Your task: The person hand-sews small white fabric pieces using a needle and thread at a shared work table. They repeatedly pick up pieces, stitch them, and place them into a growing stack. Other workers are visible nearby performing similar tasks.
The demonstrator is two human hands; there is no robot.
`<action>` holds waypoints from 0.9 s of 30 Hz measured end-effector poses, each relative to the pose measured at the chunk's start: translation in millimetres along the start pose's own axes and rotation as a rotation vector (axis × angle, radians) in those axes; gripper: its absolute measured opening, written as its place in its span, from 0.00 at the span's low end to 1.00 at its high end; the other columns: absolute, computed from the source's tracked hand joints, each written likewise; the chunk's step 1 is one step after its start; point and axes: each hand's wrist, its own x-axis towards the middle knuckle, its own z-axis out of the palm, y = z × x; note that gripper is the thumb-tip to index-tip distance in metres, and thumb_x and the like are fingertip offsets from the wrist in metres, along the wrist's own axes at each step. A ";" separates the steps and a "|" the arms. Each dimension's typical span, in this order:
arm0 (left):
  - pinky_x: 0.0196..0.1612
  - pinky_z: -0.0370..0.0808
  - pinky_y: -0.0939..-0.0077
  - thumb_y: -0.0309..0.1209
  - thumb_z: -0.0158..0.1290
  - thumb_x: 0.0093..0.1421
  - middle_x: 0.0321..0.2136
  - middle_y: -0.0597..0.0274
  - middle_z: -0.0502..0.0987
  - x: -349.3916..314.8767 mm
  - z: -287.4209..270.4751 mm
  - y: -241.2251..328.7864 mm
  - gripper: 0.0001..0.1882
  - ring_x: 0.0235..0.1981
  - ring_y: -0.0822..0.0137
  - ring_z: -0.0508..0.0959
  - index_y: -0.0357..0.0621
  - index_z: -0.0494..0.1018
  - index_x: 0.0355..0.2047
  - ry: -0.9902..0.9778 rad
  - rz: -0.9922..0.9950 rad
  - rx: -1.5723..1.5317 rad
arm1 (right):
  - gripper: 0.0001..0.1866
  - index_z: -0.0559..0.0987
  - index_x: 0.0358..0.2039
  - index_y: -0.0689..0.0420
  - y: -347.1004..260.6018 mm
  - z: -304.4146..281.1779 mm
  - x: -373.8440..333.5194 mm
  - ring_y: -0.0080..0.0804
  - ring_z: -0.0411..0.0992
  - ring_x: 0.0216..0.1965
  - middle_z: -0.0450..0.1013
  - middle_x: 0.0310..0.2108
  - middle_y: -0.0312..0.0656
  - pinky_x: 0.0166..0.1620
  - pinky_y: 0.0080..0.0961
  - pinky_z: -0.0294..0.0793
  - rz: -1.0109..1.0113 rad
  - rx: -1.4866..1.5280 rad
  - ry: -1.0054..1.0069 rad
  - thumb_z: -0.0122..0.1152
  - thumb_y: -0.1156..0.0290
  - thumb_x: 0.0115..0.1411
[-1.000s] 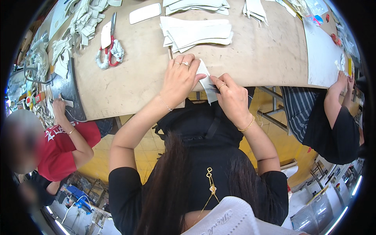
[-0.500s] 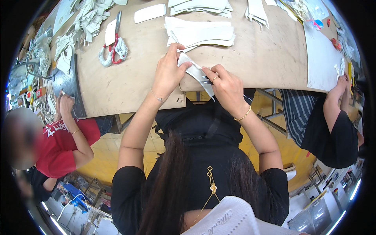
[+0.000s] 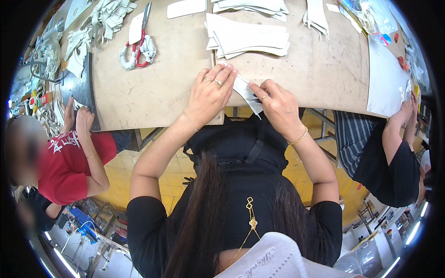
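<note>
Both my hands work a small white cut piece (image 3: 244, 89) at the near edge of the brown worktable (image 3: 157, 92). My left hand (image 3: 211, 95) lies over its left part, fingers pressed down on it. My right hand (image 3: 278, 104) pinches its right end between thumb and fingers. The piece is partly hidden under my fingers. Just beyond it lies a stack of larger white cut pieces (image 3: 248, 39).
Red-handled scissors (image 3: 139, 46) with wrapped handles lie at the left. More white stacks (image 3: 259, 5) sit at the far edge, a white sheet (image 3: 387, 78) at the right. A person in red (image 3: 69, 157) sits at my left, another in black (image 3: 389, 162) at my right.
My hands have carried the white piece a little to the left and up onto the table edge, and my left hand has flattened over it.
</note>
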 end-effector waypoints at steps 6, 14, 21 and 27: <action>0.58 0.64 0.58 0.31 0.58 0.57 0.55 0.58 0.71 -2.6 -3.7 1.0 0.25 0.57 0.59 0.69 0.49 0.72 0.56 -0.082 0.009 0.063 | 0.18 0.82 0.43 0.53 4.6 -1.5 -7.7 0.28 0.72 0.30 0.68 0.30 0.35 0.31 0.25 0.75 -0.044 -0.020 -0.015 0.60 0.75 0.49; 0.55 0.65 0.52 0.36 0.62 0.52 0.56 0.55 0.69 -2.7 -5.8 2.6 0.27 0.58 0.56 0.67 0.61 0.73 0.54 -0.095 0.051 0.074 | 0.16 0.81 0.42 0.55 5.8 -1.2 -7.0 0.28 0.71 0.31 0.67 0.30 0.36 0.30 0.25 0.75 -0.060 -0.016 -0.015 0.59 0.72 0.51; 0.60 0.63 0.51 0.36 0.60 0.55 0.59 0.54 0.66 -5.2 -6.0 23.6 0.28 0.62 0.52 0.63 0.57 0.71 0.58 -0.099 0.016 0.034 | 0.16 0.80 0.42 0.55 3.4 -3.7 -4.1 0.28 0.72 0.32 0.67 0.31 0.35 0.31 0.25 0.75 -0.056 -0.047 -0.041 0.59 0.71 0.51; 0.60 0.63 0.51 0.34 0.59 0.55 0.57 0.58 0.70 -5.9 -1.2 34.9 0.30 0.61 0.57 0.66 0.44 0.69 0.59 -0.168 0.062 0.020 | 0.16 0.81 0.42 0.54 20.8 -10.2 -15.2 0.28 0.72 0.31 0.69 0.31 0.34 0.30 0.25 0.75 -0.075 0.072 -0.026 0.60 0.73 0.50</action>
